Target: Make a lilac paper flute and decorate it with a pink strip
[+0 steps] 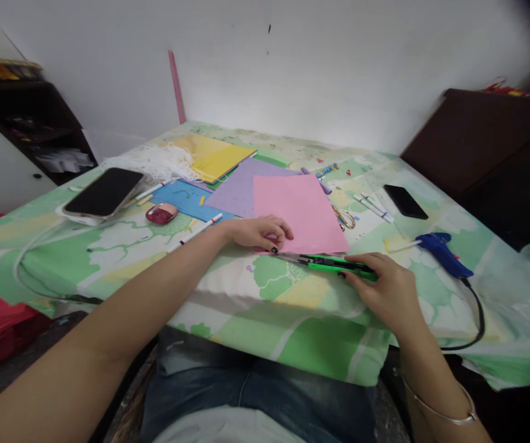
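Observation:
A pink sheet [299, 206] lies near the table's front edge, partly over a purple sheet [234, 191]. My left hand [262, 234] rests on the pink sheet's lower left corner with its fingers curled; whether anything is pinched under them is hidden. My right hand [378, 283] is wrapped round a green and black utility knife [333, 264]. The knife's blade points left along the sheet's lower edge, its tip close to my left thumb. Gold-handled scissors [346, 218] show beside the sheet's right edge.
Left: a large phone [105, 192], a dark red case [162, 213], white yarn [158, 163], blue sheets [184, 198] and a yellow sheet [218, 154]. Right: white sticks [373, 208], a black phone [405, 202] and a blue glue gun [444, 253] with a cable. A wall stands behind.

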### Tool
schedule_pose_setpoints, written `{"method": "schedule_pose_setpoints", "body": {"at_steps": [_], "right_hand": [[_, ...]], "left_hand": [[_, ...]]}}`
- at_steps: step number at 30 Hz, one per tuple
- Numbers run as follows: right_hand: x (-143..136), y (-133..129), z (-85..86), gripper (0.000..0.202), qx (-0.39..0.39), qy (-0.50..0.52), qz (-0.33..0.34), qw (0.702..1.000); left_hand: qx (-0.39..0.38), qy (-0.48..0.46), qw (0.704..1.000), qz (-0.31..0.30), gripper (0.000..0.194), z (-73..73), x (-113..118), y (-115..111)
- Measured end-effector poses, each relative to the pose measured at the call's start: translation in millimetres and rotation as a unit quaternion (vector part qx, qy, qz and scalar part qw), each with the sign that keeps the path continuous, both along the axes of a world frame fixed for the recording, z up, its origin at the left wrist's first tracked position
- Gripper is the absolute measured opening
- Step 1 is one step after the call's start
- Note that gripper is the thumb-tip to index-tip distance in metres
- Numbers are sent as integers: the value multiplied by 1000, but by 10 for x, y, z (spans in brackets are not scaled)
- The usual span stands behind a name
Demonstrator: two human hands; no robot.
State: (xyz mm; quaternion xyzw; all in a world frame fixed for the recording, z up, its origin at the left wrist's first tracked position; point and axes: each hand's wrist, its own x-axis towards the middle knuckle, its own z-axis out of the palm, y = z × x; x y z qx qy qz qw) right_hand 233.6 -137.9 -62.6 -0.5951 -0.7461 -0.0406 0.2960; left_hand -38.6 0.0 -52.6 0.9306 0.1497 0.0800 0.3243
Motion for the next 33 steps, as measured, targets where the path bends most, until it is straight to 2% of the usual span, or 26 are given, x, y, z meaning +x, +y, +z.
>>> {"method": "schedule_pose_setpoints", "body": {"at_steps": [8, 19, 33], "right_hand": [[127, -22, 70, 21, -62, -6, -7, 998], [129, -67, 128, 20, -92, -3, 24, 995], [105, -92, 166, 20, -121, -3, 10, 993]], "left_hand": [[-10, 2, 1000, 3, 9, 4, -4, -5], [-7, -2, 1000, 2, 9, 3, -4, -5], [-8, 2, 1000, 4, 8, 5, -12, -10]]}}
